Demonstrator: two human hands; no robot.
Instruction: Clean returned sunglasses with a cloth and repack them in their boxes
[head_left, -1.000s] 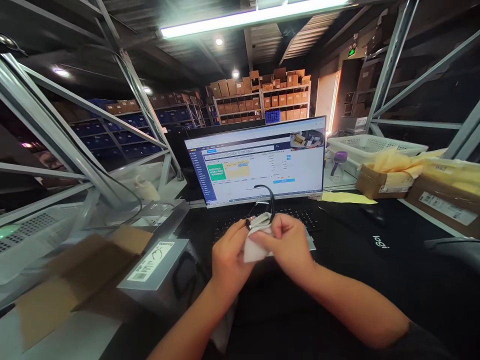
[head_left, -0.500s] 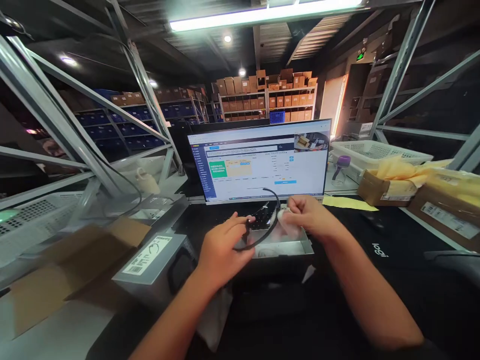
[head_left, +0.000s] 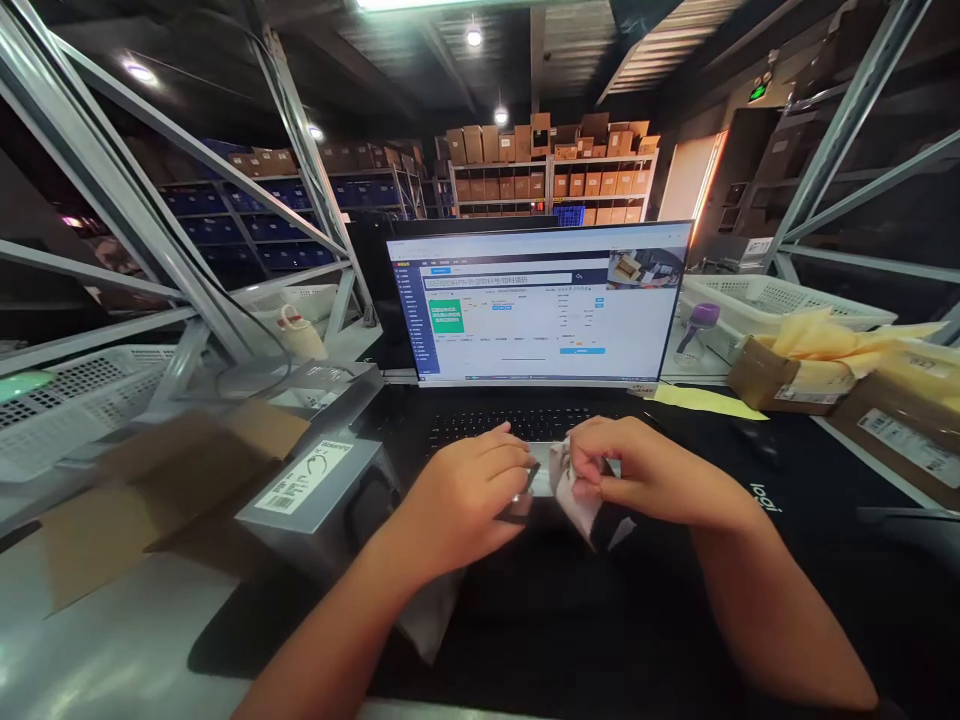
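A: Steel racking all round, grey struts crossing both sides of the view. Far back, shelves of brown cartons point(head_left: 551, 170). Nearer, the black table point(head_left: 787, 560) with a wide monitor point(head_left: 540, 305) lit, a keyboard point(head_left: 525, 425) under it.

B: Left side?

A: An open cardboard box point(head_left: 172, 480), blurred, and a grey box with a white label point(head_left: 315, 490) just beside it. White mesh baskets point(head_left: 757, 295) at the far right, brown parcels under yellow bags point(head_left: 817, 365) in front of them, and a small bottle with a purple cap point(head_left: 694, 330) near the monitor's right edge.

B: And the hands?

A: Both over the near edge of the keyboard, close together, knuckles almost meeting. Right hand point(head_left: 645, 475) is curled shut on a pale cloth point(head_left: 570, 490); the cloth bunches at its fingertips and hangs down toward the table. Left hand point(head_left: 469, 495) is bent over, fingers down on a shallow grey tray point(head_left: 536, 480) that shows only as a sliver between the two hands. Whether it grips the tray's rim or merely rests on it, I cannot tell.

B: Which way does the cloth lie from each?

A: It sits in the gap, held by the right, just beside the left's fingertips. Its long side runs downward and a little to the right. The right hand is plainly the nearer.

B: Look of it?

A: Off-white, soft, crumpled, small enough to ball up in one fist. Motion blur hides the weave.
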